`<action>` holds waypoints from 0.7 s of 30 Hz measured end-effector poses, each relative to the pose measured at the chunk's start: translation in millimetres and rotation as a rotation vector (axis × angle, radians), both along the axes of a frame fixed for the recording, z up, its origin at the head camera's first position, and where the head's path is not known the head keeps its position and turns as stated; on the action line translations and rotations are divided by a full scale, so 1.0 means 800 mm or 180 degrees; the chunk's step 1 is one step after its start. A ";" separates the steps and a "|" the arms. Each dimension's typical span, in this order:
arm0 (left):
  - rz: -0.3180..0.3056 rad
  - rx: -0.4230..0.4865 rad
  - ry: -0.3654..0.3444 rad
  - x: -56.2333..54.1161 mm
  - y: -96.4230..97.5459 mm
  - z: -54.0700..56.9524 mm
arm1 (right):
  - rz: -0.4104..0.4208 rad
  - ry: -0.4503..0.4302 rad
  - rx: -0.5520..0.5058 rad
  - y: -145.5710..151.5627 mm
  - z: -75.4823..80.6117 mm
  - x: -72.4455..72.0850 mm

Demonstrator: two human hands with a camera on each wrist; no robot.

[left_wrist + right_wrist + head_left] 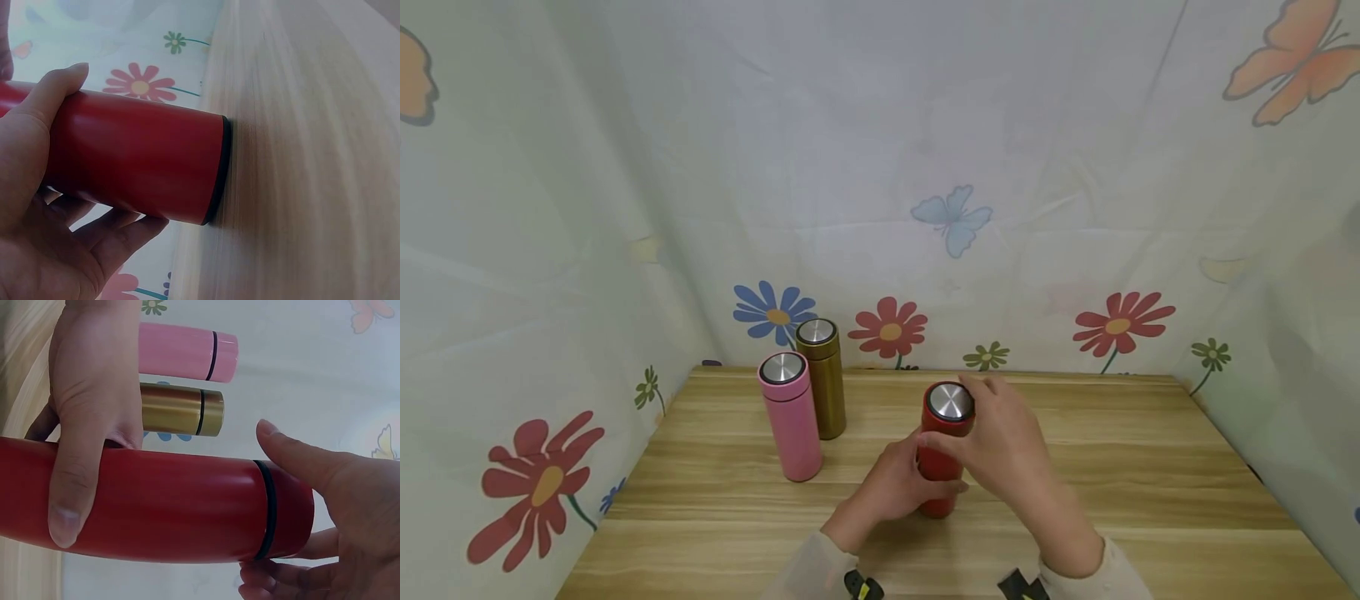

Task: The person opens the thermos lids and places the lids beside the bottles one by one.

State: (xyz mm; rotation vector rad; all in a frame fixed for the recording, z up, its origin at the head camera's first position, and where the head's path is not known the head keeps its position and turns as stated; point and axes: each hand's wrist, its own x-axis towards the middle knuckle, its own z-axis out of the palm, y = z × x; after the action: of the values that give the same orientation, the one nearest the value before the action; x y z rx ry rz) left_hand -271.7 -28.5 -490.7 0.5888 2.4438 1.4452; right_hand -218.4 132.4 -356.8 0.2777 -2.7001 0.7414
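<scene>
A red thermos flask (942, 467) with a shiny steel top stands upright on the wooden table. Low on its body, my left hand (891, 482) grips it, thumb across the near side; in the left wrist view the fingers (125, 240) curve around the far side. My right hand (1003, 433) is at the top, thumb and fingers curled around the flask's lid (292, 512). A black ring separates lid and body in the right wrist view. The flask's dark base (219, 172) meets the tabletop.
To the left stand a pink thermos flask (793, 429) and, just behind it, a gold one (829, 387), both lidded and upright. A white curtain (850, 167) printed with flowers and butterflies encloses the wooden table (700, 517) at the back and sides.
</scene>
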 end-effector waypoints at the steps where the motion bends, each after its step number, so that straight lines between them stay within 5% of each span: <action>1: 0.0002 -0.0003 -0.0008 0.000 0.000 0.000 | -0.0029 -0.0004 0.0005 -0.002 -0.001 0.000; 21: 0.0030 -0.0042 -0.0057 -0.002 -0.001 -0.001 | -0.0152 0.0169 -0.0056 -0.011 -0.007 0.001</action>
State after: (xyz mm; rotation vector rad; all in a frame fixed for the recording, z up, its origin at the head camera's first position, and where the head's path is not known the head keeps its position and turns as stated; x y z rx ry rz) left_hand -273.1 -29.1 -491.7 0.5599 2.4437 1.4307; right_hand -217.5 123.9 -362.7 0.2248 -2.6395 0.7331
